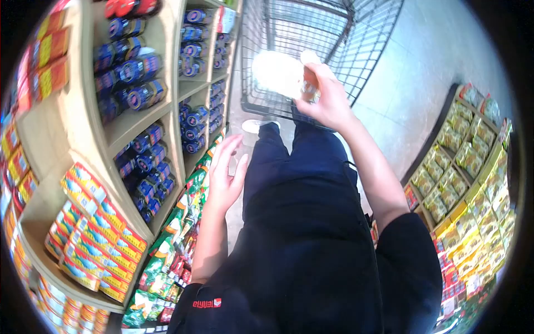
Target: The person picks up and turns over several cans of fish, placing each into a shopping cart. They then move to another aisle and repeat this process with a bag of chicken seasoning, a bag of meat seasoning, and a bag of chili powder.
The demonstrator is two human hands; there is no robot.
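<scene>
Over the near end of a black wire shopping cart, my right hand [331,100] is wrapped round a jar [310,89] whose label is too small and blurred to read. A bright white glare just left of the jar hides part of the cart basket [367,72]. My left hand [227,170] hangs beside my left hip with its fingers apart and nothing in it, near the shelves.
Wooden shelves [133,125] on the left hold blue-labelled jars [147,94] and yellow-red boxes [92,242]. Green packets [161,284] lie low beside them. Racks of yellow packets [470,245] stand on the right. My shoe [252,126] shows on the floor.
</scene>
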